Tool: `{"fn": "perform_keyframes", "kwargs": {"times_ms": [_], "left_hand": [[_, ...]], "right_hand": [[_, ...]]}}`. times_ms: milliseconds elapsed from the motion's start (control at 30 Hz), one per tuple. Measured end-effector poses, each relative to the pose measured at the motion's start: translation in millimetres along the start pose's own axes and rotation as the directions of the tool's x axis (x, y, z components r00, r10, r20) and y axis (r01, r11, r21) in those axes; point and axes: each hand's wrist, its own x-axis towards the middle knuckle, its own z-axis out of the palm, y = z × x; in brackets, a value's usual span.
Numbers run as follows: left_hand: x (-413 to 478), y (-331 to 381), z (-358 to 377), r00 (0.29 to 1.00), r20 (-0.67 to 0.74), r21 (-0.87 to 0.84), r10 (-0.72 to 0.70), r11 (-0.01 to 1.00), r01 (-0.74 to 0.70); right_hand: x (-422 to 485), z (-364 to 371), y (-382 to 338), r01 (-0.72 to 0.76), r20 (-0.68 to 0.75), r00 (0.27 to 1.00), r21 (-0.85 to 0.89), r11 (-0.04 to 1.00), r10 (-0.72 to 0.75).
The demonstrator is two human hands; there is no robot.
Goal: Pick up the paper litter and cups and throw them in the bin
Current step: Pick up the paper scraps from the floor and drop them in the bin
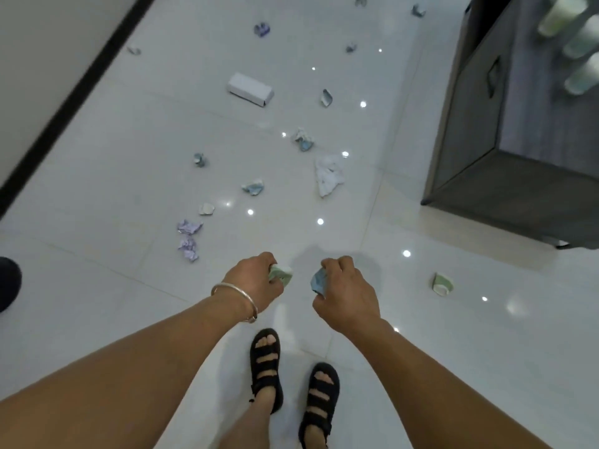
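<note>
While held out above the glossy floor (129, 189), gripping a crushed green cup (280, 275) in the left hand (255, 280) and a blue paper wad (318, 282) in the right hand (348, 294), with another green cup (442, 284) lying on the tiles to the right and purple scraps (189, 227) and a white box (249, 89) scattered ahead.

The floor (129, 157) is glossy white tile flecked with bright light spots. The cup (281, 275) in the left hand (256, 280) is pale mint; the paper ball (318, 282) in the right hand (346, 296) is blue. Two paper wads (189, 227) are lilac, the box (249, 89) white, the cabinet (470, 124) dark grey, the sandals (265, 361) black, the bangle (235, 298) silver.
</note>
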Motion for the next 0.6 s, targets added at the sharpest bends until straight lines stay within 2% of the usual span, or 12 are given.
{"fn": "perform_keyframes", "kwargs": {"times_ms": [233,467,600], "left_hand": [[-84,-6,-89,0.974,-0.202,-0.112,-0.097,0.991,0.075],[-174,-45,-132,0.911,-0.312,-0.274,-0.269,0.944,0.185],[-230,-88,-154,0.848,-0.358,-0.365,-0.392,0.894,0.259]], "right_hand": [[-28,-82,-90,0.195,-0.044,0.979,-0.106,0.975,-0.200],[-67,-113,-177,0.344,0.050,0.939,-0.175,0.922,-0.340],[-86,-106,-235,0.443,0.133,0.896,-0.254,0.859,-0.423]]}}
